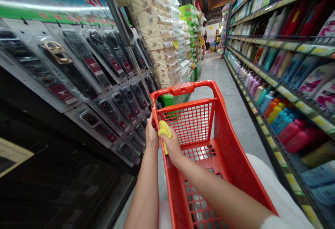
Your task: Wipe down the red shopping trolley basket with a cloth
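Observation:
A red plastic shopping basket-cart stands in a shop aisle right in front of me, its handle bar raised at the far end. My left hand is closed round the left post of that handle. Beside it, my right hand presses a crumpled yellow cloth against the same post and the mesh wall. The basket holds nothing that I can see.
On the left hangs a wall display of blister-packed items, with stacked tissue packs beyond it. Shelves of coloured bottles run along the right. The tiled aisle floor leads ahead to a distant person.

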Available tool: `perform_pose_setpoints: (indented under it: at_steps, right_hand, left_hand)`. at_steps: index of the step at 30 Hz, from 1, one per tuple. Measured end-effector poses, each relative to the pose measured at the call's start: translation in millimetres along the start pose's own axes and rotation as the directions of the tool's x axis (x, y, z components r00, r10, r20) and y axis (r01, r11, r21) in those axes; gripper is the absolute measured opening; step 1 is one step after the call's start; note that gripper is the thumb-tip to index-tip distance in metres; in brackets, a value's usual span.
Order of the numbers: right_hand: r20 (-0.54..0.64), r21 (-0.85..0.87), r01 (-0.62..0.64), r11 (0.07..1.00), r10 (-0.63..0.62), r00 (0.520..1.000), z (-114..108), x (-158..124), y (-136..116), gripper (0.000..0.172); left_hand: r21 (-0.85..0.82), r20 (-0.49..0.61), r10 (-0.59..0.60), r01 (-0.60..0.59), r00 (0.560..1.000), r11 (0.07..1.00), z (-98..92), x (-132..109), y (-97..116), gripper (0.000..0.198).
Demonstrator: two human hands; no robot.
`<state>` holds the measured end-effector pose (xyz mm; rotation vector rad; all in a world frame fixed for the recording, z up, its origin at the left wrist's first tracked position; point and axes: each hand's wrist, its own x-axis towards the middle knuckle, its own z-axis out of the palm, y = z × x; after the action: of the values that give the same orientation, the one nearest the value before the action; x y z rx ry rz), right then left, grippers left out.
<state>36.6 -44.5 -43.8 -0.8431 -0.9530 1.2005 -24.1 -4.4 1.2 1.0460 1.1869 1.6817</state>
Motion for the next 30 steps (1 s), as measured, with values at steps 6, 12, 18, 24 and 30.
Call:
perform_pose_setpoints:
  at_steps: [6, 12, 18, 24, 30]
  right_hand:
    - [0.175, -0.595, 0.209, 0.776, -0.128, 0.976, 19, 65, -57, 0.049]
    - [0.296, -0.777, 0.3, 0.553, -0.1, 0.95, 15, 80, -80, 0.04]
    - [0.5, -0.618, 0.423, 0.663, -0.083, 0.862, -23, 16, -57, 0.032]
    - [0.573, -0.521, 0.356, 0.775, 0.009, 0.82, -55, -54, -59, 0.031]
    - [0.636, -0.446, 0.205, 0.871, 0.147, 0.757, -81, -145, -82, 0.03]
  left_hand:
    - [-0.157, 0.028, -0.2, 0.202, 0.979, 0.967, -8.5, -1, 2, 0.063]
    - [-0.142, 0.061, -0.208, 0.215, 0.976, 0.966, -10.2, 0, 0, 0.07]
    - [-0.167, 0.111, -0.204, 0.221, 0.973, 0.961, -9.2, 2, 1, 0.074]
    - [-0.097, 0.089, -0.221, 0.229, 0.971, 0.969, -9.8, 0, 1, 0.055]
    - [-0.039, 0.143, -0.131, 0.138, 0.981, 0.99, -8.3, 4, 6, 0.053]
